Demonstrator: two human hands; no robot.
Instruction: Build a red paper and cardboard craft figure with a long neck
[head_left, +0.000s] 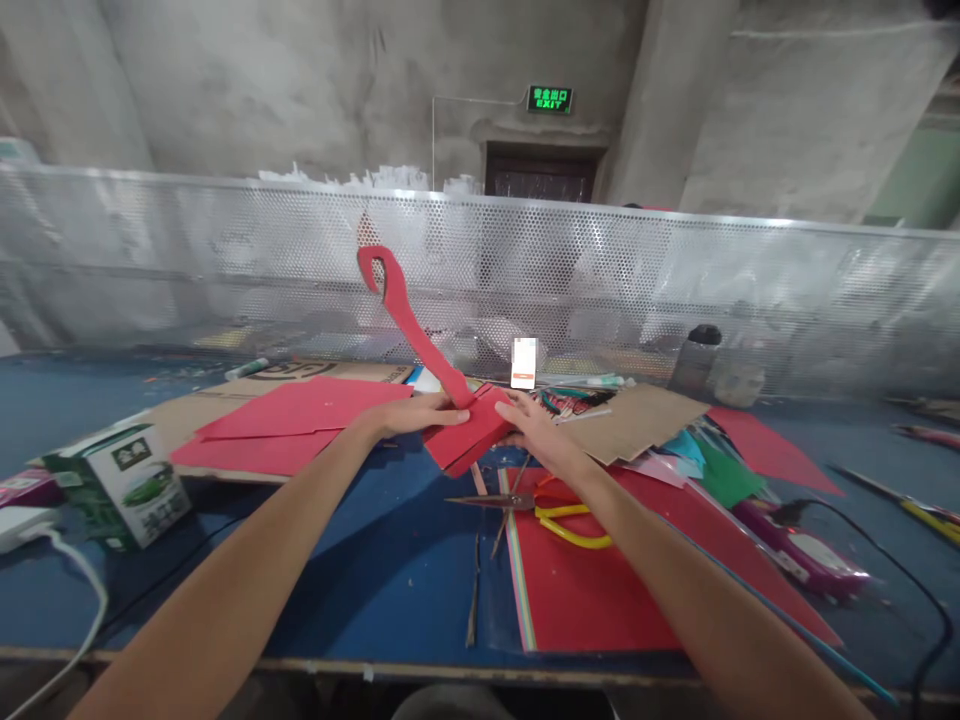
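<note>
Both my hands hold a folded red paper piece (469, 435) above the blue table (360, 560). My left hand (420, 412) pinches its left side, fingers closed on it. My right hand (534, 430) grips its right side. A long red cut strip with a hooked end (397, 300) rises up and to the left from the piece. Yellow-handled scissors (551, 510) lie open on the table just below my right hand, partly on a stack of red sheets (585, 580).
Red sheets on cardboard (285, 420) lie at left, a green and white box (120, 485) at far left with a white cable (82, 590). Coloured paper scraps (705, 465), a dark bottle (694, 360) and a black cable (900, 580) at right. A perforated metal screen (675, 280) backs the table.
</note>
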